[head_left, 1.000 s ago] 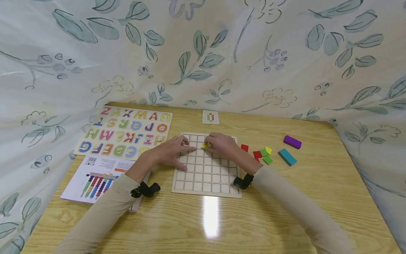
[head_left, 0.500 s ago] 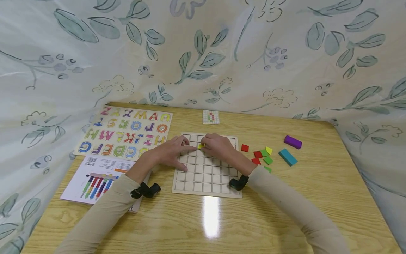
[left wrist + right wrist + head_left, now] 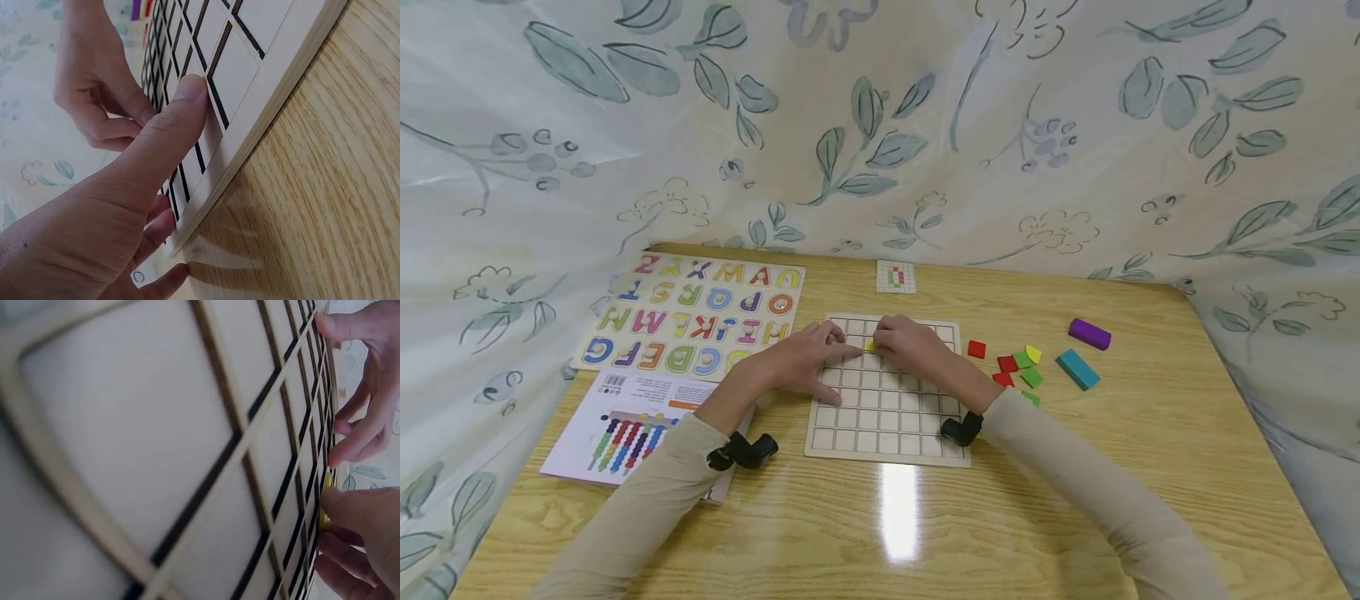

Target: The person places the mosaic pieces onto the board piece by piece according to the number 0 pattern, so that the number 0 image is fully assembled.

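Across the near part of the wooden table, two beige sleeves reach forward, a small black camera at the left wrist and another at the right. Beside the left arm lies a book with coloured beads on its cover.

Between the arms sits the grid board, its lines running straight away from the person and across. I can't judge whether it has a longer side. The left hand is spread wide, thumb and forefinger on the board's left side, the other fingers at its edge. The right hand is narrow, pinching a yellow tile over the squares left of centre, towards the far edge. Mostly hidden by the fingers, the tile shows only a thin strip; I can't say which way its corners point. Going by its loose neighbours, it is probably square, with no real long axis.

To seat it well, I'd turn its sides parallel to the lines, lower it flat, then press the middle, the left hand steadying the board.

Off to the right lie a red tile and a cluster of red, green and yellow ones, then a blue block and a purple block. Farther left is a letter board; beyond the grid, a small patterned card; behind everything, a leafy cloth.
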The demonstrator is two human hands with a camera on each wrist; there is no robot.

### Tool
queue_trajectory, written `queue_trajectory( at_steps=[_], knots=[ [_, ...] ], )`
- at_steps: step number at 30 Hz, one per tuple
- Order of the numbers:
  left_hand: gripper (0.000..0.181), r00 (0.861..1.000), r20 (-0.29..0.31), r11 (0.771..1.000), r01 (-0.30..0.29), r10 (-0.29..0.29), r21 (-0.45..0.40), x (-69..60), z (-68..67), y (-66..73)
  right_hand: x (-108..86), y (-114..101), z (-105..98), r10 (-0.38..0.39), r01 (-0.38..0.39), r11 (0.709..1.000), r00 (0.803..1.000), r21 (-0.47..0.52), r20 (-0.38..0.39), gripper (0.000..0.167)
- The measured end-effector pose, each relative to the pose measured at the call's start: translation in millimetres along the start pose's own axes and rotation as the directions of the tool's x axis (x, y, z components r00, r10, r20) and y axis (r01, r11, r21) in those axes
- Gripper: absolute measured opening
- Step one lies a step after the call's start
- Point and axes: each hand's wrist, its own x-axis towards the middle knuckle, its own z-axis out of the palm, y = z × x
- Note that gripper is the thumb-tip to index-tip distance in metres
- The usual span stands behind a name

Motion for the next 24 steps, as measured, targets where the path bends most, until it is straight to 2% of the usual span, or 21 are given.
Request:
queue_trajectory(
  at_steps=[5, 7, 10, 14, 19, 21, 24],
  knots=[
    [0.077, 1.000, -0.003, 1.000, -0.006, 0.005, -0.009, 1.3, -0.6, 0.1, -9.7, -3, -13, 0.008, -0.007, 1.000, 0.999, -0.028, 0.050, 0.013],
    [0.077, 1.000, 0.000, 1.000, -0.002, 0.002, -0.010, 1.6, -0.8, 0.4, -21.6, -4, -21, 0.041, -0.040, 0.999, 0.998, -0.010, 0.050, 0.021],
    [0.077, 1.000, 0.000, 1.000, 0.006, -0.006, -0.007, 0.6, -1.3, 0.7, -48.5, 0, -33, 0.127, -0.127, 0.989, 0.992, 0.079, 0.013, 0.035],
    [0.078, 1.000, -0.012, 1.000, 0.010, -0.010, -0.012, -2.5, -1.7, 1.2, -90.1, 18, -39, 0.260, -0.246, 0.947, 0.965, 0.209, -0.045, 0.040],
    [0.078, 1.000, -0.017, 1.000, 0.000, -0.001, -0.016, -1.9, -0.2, 0.3, -125.7, 45, -39, 0.395, -0.379, 0.889, 0.918, 0.256, -0.012, 0.042],
    [0.078, 1.000, -0.015, 1.000, -0.004, 0.003, -0.016, -0.8, 0.6, -0.1, -133.3, 52, -39, 0.409, -0.396, 0.884, 0.912, 0.248, -0.003, 0.043],
    [0.078, 1.000, -0.022, 1.000, -0.013, 0.013, -0.014, 0.6, 1.2, 0.1, -138.8, 60, -41, 0.397, -0.384, 0.896, 0.918, 0.224, -0.014, 0.044]
  ],
)
